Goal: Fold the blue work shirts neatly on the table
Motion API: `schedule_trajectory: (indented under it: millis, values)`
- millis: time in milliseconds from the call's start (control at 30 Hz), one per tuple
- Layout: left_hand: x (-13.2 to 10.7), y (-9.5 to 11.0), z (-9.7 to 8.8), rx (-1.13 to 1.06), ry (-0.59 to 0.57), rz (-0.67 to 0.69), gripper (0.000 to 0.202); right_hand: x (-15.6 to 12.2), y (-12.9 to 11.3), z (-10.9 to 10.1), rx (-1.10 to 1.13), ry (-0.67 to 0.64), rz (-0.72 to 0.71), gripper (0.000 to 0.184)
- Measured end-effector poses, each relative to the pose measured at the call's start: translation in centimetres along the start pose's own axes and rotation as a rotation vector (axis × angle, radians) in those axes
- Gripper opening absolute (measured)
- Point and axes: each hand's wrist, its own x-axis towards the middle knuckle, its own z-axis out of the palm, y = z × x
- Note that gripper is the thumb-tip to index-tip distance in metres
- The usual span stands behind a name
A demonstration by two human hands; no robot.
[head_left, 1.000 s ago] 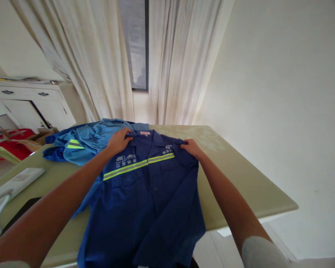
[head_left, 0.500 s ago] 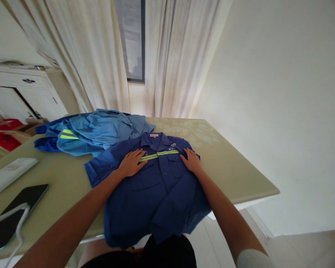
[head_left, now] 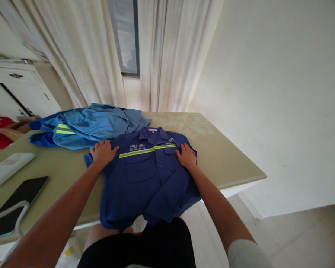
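A dark blue work shirt (head_left: 141,173) lies front up on the table, collar pointing away from me, its lower edge hanging over the near edge. A yellow-green and grey stripe crosses its chest, with white print above. My left hand (head_left: 102,152) rests on the sleeve at the left, fingers spread. Flat on the chest at the right, beside the pocket, lies my right hand (head_left: 187,154), fingers also apart. The right-side sleeve is folded down across the shirt front.
Light and dark blue garments are heaped in a pile (head_left: 97,123) at the table's (head_left: 226,156) far left. A white device (head_left: 11,169) and a black phone (head_left: 19,201) with a white cable lie at the left. Curtains (head_left: 167,56) hang behind; a wall (head_left: 281,93) stands right.
My left hand has slid left from the chest to the sleeve, uncovering the stripe and print. My right hand stays on the right side of the chest. The view has shifted slightly.
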Motion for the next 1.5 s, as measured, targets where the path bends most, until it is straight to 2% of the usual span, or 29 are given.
schedule_trajectory:
  millis: [67,167,300,500,567,633,700,767,833,967,1067,1167,1267,1367,1433,1500]
  values:
    - [1.1,-0.7,-0.8,-0.018,-0.013,0.026,0.059,0.2,-0.2,0.1,0.009,0.016,0.006,0.073]
    - [2.3,-0.6,-2.1,-0.102,0.089,0.131,0.048,0.7,-0.6,0.5,0.030,0.042,0.022,0.071]
    - [3.2,1.8,-4.4,-0.125,0.202,0.249,0.043,1.8,-1.3,1.1,0.068,0.075,0.045,0.071]
    - [5.1,6.4,-8.9,-0.101,0.284,0.286,0.046,3.9,-2.3,1.7,0.084,0.108,0.099,0.072]
    - [6.8,6.9,-9.8,-0.080,0.303,0.306,0.049,4.5,-2.7,1.9,0.088,0.118,0.126,0.074]
    - [8.8,6.6,-9.8,-0.041,0.292,0.312,0.048,5.1,-3.1,2.1,0.092,0.130,0.156,0.075]
    - [10.3,6.1,-9.0,-0.008,0.289,0.327,0.047,5.8,-3.6,2.4,0.096,0.144,0.185,0.074]
    - [10.4,5.7,-7.5,0.006,0.313,0.360,0.049,6.5,-3.9,2.7,0.095,0.162,0.203,0.074]
    - [8.9,5.5,-5.5,0.012,0.297,0.388,0.052,7.2,-4.1,2.9,0.093,0.170,0.202,0.075]
    - [3.2,4.5,-0.3,-0.015,0.042,0.488,0.059,8.2,-4.1,2.8,0.096,0.153,0.182,0.075]
    - [0.0,2.3,3.2,-0.155,0.021,0.550,0.064,8.8,-3.9,2.3,0.102,0.133,0.150,0.073]
    - [-0.6,0.0,5.1,-0.309,0.064,0.513,0.058,9.4,-3.6,1.5,0.147,0.107,0.092,0.067]
    - [0.3,-0.8,5.5,-0.340,0.017,0.448,0.060,9.6,-3.6,-0.2,0.245,0.213,0.019,0.058]
    - [0.7,-0.2,5.4,-0.262,-0.037,0.399,0.070,7.3,-4.4,-2.4,0.350,0.337,-0.093,0.046]
    - [0.4,0.3,5.2,-0.235,-0.039,0.388,0.068,3.6,-5.4,-3.5,0.415,0.259,-0.270,0.042]
    - [0.0,0.7,5.0,-0.252,-0.011,0.382,0.062,-1.5,-6.6,-4.0,0.441,0.085,-0.531,0.042]
